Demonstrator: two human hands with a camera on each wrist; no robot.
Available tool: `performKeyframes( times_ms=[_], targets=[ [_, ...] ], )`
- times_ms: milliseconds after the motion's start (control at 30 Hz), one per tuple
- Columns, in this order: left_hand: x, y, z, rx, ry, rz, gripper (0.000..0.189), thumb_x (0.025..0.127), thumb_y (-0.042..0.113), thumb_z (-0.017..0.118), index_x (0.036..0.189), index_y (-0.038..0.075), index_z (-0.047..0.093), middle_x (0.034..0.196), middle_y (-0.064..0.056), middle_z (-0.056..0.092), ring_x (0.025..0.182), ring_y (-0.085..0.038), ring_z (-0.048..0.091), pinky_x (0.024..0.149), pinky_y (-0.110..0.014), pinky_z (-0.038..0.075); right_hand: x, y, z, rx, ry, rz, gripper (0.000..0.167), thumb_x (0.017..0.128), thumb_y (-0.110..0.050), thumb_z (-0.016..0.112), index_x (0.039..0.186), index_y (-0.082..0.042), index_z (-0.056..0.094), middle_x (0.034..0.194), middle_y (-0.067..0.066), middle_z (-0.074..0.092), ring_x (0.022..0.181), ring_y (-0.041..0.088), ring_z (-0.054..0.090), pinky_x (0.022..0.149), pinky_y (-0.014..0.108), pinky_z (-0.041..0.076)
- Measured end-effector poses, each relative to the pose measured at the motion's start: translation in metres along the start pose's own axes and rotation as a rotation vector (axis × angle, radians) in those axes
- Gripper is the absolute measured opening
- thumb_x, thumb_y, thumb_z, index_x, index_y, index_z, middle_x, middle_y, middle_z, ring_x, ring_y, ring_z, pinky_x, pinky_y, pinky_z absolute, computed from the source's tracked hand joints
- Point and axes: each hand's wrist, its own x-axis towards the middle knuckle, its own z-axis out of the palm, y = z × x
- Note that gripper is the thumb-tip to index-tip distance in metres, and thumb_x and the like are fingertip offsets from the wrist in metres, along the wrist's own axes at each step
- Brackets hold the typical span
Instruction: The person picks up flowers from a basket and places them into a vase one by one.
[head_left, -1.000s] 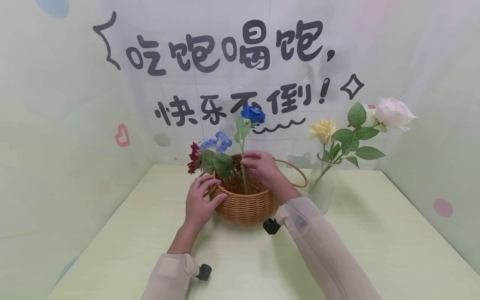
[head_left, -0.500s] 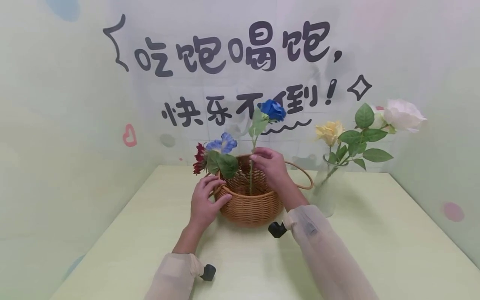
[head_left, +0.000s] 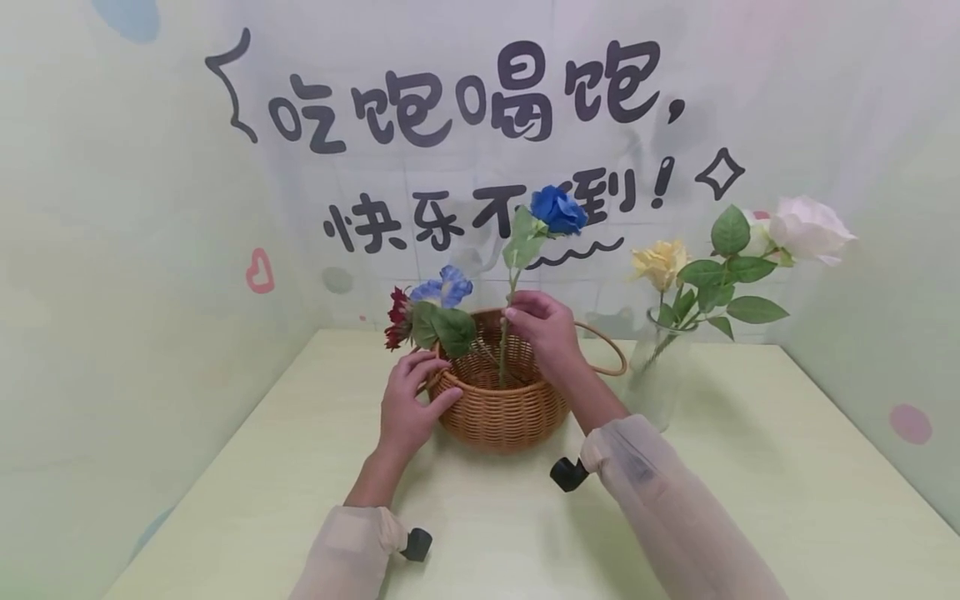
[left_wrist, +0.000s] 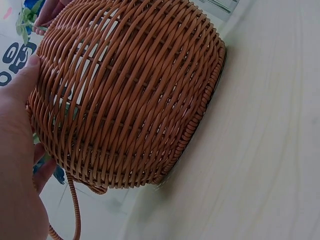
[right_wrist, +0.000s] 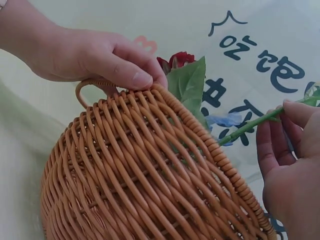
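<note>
A brown wicker basket point(head_left: 502, 421) stands on the table in the head view. My left hand point(head_left: 408, 408) grips its left rim by the handle; the right wrist view shows the thumb point(right_wrist: 137, 79) on the outer side. My right hand point(head_left: 551, 337) pinches the green stem point(right_wrist: 250, 124) of a blue rose point(head_left: 558, 210) between thumb and fingers. The rose leans slightly right, its stem's lower end down inside the basket. Over the left rim hang a dark red flower point(head_left: 397, 318) and a light blue flower point(head_left: 446, 287) with green leaves point(head_left: 450, 329).
To the right of the basket stands a clear glass vase point(head_left: 660, 383) holding a yellow flower point(head_left: 662, 264) and a pale pink rose point(head_left: 810, 227). The basket's right handle point(head_left: 611, 346) sticks out toward it. A printed wall point(head_left: 375, 50) closes off the back of the table point(head_left: 480, 533).
My right hand has raised the blue rose and tilted it to the right. My left hand keeps its grip on the basket rim. The head view has shifted slightly.
</note>
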Motion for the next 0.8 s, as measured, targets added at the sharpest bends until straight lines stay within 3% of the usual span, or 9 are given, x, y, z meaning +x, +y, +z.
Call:
performKeyframes(
  times_ms=[233,433,600,800],
  targets=[
    [-0.001,-0.002,0.000,-0.003,0.001,0.005,0.035,0.081,0.029,0.081,0.110,0.013,0.070,0.129,-0.005,0.054,0.125,-0.025,0.045,0.090,-0.047,0.051,-0.008,-0.015,0.000,0.078,0.050,-0.098,0.017,0.084,0.008,0.069,0.093,-0.006,0.067,0.084,0.008,0.064,0.074,0.015,0.065,0.067,0.029,0.056],
    [-0.002,-0.004,0.000,-0.005,-0.008,-0.005,0.036,0.083,0.031,0.079,0.115,0.016,0.071,0.130,-0.004,0.052,0.126,-0.024,0.043,0.095,-0.046,0.048,-0.014,-0.025,-0.008,0.089,0.119,-0.129,0.017,0.086,0.010,0.066,0.096,-0.004,0.065,0.083,0.004,0.065,0.072,0.014,0.065,0.065,0.028,0.055],
    [-0.002,-0.005,0.001,0.016,-0.007,0.007,0.035,0.083,0.032,0.078,0.114,0.016,0.072,0.130,-0.004,0.053,0.128,-0.025,0.042,0.095,-0.048,0.048,-0.018,-0.035,-0.014,0.150,0.132,-0.151,0.024,0.088,0.014,0.060,0.092,-0.008,0.065,0.085,0.003,0.067,0.077,0.015,0.066,0.069,0.028,0.057],
    [-0.002,-0.003,0.001,0.013,-0.005,0.001,0.034,0.083,0.032,0.078,0.112,0.016,0.071,0.130,-0.004,0.053,0.128,-0.024,0.042,0.094,-0.047,0.048,-0.022,-0.051,-0.021,0.144,0.152,-0.209,0.026,0.089,0.014,0.059,0.090,-0.010,0.066,0.086,0.005,0.067,0.079,0.015,0.067,0.070,0.029,0.057]
  ],
)
